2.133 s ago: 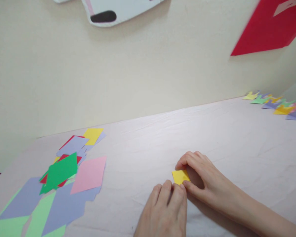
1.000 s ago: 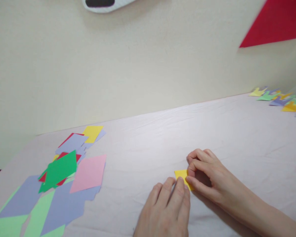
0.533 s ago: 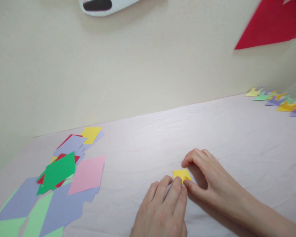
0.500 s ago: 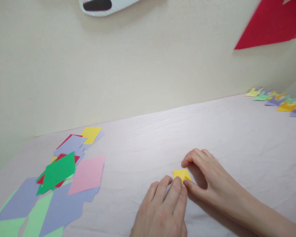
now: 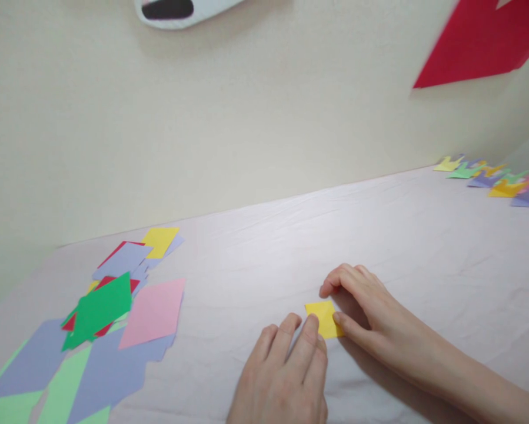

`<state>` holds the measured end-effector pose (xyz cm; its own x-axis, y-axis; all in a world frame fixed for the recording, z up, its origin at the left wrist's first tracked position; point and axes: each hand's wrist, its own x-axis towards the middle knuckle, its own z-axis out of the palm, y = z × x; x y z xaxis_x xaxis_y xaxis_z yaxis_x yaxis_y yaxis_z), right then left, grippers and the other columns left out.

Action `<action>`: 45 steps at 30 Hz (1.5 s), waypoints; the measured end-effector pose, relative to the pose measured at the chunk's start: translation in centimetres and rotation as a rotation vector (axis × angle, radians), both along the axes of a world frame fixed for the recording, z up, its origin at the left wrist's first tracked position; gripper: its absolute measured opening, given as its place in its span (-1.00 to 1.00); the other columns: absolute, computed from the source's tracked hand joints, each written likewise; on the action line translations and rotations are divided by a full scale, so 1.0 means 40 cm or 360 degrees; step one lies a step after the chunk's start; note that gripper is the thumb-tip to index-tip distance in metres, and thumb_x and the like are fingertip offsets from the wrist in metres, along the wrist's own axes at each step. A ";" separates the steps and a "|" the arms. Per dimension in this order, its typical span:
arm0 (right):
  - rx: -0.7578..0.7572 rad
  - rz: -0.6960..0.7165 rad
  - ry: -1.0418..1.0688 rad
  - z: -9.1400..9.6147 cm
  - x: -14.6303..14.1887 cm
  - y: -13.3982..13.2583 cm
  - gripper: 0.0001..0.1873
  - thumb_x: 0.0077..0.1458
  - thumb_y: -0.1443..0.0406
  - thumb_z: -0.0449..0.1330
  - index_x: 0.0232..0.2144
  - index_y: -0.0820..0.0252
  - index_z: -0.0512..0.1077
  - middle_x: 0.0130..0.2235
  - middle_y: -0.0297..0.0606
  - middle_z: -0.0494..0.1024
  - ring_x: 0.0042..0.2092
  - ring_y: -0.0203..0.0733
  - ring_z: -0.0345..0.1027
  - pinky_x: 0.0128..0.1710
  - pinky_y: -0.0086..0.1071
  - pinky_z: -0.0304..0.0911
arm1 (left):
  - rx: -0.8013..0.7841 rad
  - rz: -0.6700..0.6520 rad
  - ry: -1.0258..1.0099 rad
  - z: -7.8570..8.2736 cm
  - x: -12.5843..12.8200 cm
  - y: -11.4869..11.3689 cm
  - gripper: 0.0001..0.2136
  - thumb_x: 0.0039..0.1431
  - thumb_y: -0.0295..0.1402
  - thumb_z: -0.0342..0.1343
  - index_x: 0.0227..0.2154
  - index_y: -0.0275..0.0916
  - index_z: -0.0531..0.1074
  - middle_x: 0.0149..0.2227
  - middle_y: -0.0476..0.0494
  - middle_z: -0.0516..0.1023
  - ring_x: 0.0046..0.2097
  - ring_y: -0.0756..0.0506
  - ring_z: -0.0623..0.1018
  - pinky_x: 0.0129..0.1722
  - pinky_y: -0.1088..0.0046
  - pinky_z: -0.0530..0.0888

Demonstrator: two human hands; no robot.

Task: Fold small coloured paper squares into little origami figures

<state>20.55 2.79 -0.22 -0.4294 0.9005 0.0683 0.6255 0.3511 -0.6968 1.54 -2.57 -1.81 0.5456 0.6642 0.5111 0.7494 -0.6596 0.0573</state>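
Note:
A small folded square of yellow paper (image 5: pixel 326 323) lies flat on the cloth-covered table between my hands. My left hand (image 5: pixel 284 371) rests palm down, fingers spread, and its index fingertip touches the square's left side. On the other side, my right hand (image 5: pixel 368 309) is open and curved, with the thumb tip at the square's right edge. Its index finger arches beyond the far corner, apart from the paper. Faint crease lines show on the square's upper face.
At left lie loose colored paper sheets, including green (image 5: pixel 103 309), pink (image 5: pixel 153 312) and yellow (image 5: pixel 160 241) ones. Several folded paper pieces (image 5: pixel 506 187) stand in rows at far right. Behind the table rises a wall (image 5: pixel 246 129) with a red shape (image 5: pixel 480 47) on it.
My left fingers have drawn back left and my right thumb has shifted to the right edge, so more of the yellow square shows. The view has shifted slightly.

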 end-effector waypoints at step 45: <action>0.0101 0.0119 0.0455 -0.020 -0.021 -0.022 -0.65 0.22 0.48 -0.08 -0.02 0.04 0.25 -0.06 -0.21 0.45 -0.04 -0.17 0.38 -0.05 -0.28 0.35 | -0.0447 -0.0141 -0.0074 0.035 -0.042 0.044 -0.50 0.02 -0.56 -0.06 0.10 -0.39 0.29 0.19 -0.39 0.36 0.24 -0.22 0.34 0.09 0.14 0.44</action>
